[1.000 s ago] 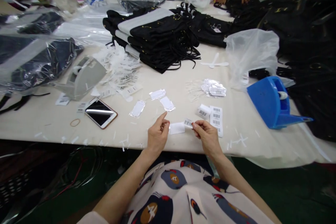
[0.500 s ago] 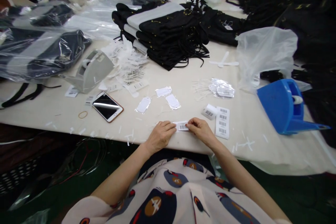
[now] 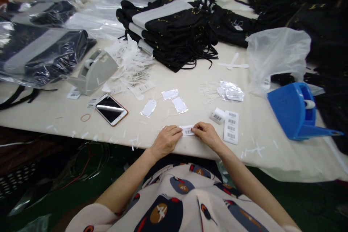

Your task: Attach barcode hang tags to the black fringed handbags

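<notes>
A small white hang tag [image 3: 187, 130] with a barcode lies on the table's near edge between my hands. My left hand [image 3: 168, 139] has its fingers pressed together on the tag's left end. At the other end, my right hand [image 3: 207, 134] pinches the tag between thumb and forefinger. Just right of that hand are a strip of barcode stickers [image 3: 231, 127] and its curled, rolled part [image 3: 217, 115]. Beyond my hands, several blank white tags in clear sleeves, one a tag [image 3: 179, 104], lie face up. A pile of sleeved tags [image 3: 231, 91] with strings sits farther right.
A phone [image 3: 111, 110], a grey tape dispenser [image 3: 95, 72] and a heap of paper labels [image 3: 132, 61] are on the left. A blue tape dispenser [image 3: 292, 110] stands right. Folded black garments [image 3: 174, 36] are stacked behind. Co-workers' hands show across the table.
My hands stay almost in place on the tag, the right fingers shifting slightly left. Across the table, a plastic-wrapped item has tilted and moved back. The wrapped garment at far left has shifted.
</notes>
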A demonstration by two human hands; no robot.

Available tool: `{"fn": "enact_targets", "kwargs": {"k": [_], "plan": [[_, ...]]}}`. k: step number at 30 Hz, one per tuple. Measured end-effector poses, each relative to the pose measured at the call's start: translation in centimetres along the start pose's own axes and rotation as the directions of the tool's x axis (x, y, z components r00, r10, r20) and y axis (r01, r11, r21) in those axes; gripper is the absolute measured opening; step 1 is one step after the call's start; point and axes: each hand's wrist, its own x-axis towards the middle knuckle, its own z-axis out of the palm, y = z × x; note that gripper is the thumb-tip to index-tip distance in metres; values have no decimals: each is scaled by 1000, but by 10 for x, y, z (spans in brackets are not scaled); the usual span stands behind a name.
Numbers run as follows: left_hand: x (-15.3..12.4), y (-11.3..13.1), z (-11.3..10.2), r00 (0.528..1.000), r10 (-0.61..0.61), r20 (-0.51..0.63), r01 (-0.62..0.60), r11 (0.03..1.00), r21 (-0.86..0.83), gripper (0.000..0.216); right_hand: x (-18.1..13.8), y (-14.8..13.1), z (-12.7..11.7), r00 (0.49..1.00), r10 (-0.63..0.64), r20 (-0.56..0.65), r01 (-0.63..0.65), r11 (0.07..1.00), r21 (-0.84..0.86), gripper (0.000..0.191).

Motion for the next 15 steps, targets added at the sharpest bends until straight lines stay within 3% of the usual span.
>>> {"fn": "enact_targets", "kwargs": {"k": [15], "plan": [[0, -1, 2, 1000, 20, -5, -20, 999, 27, 20, -1, 1, 4, 999, -28, -31, 20, 976, -219, 15]]}}
